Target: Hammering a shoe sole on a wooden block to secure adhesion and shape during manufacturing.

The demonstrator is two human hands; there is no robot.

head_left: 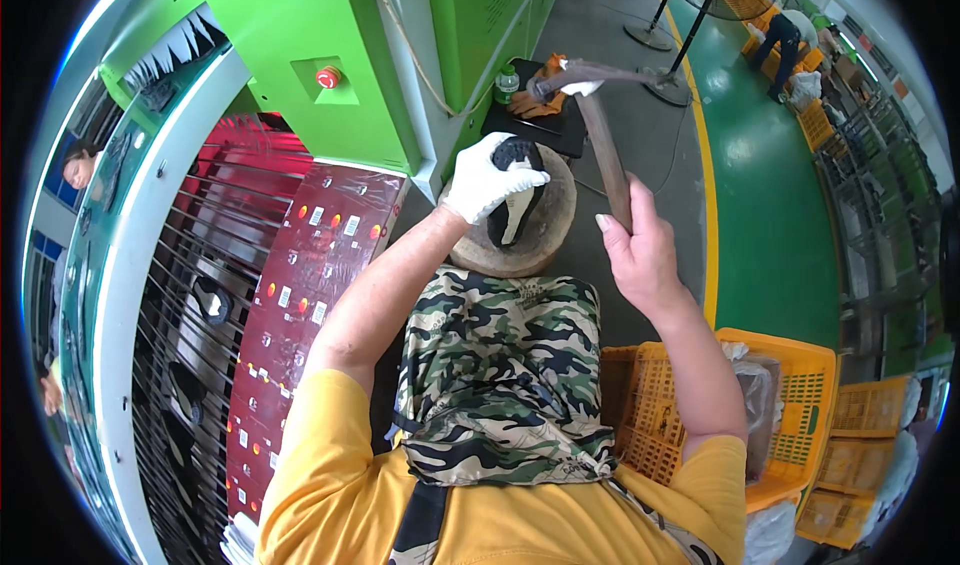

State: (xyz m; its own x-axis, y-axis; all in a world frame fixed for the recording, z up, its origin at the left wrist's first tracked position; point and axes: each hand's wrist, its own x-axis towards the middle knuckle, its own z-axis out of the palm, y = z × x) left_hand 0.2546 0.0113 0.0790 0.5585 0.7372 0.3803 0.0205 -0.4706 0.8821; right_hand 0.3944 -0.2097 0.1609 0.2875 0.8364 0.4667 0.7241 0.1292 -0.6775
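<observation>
Resting under gloved left hand [490, 177] fingers: black piece [515, 205].

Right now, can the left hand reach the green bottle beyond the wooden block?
Probably yes. The gloved left hand presses a black shoe piece on the wooden block; the green bottle stands just beyond, with nothing between them.

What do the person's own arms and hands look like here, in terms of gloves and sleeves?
The left hand wears a white knitted fabric glove covering it to the wrist. The right hand is bare, with no glove. Both forearms are uncovered; short yellow shirt sleeves end near the elbows. No watch or jewellery shows.
</observation>
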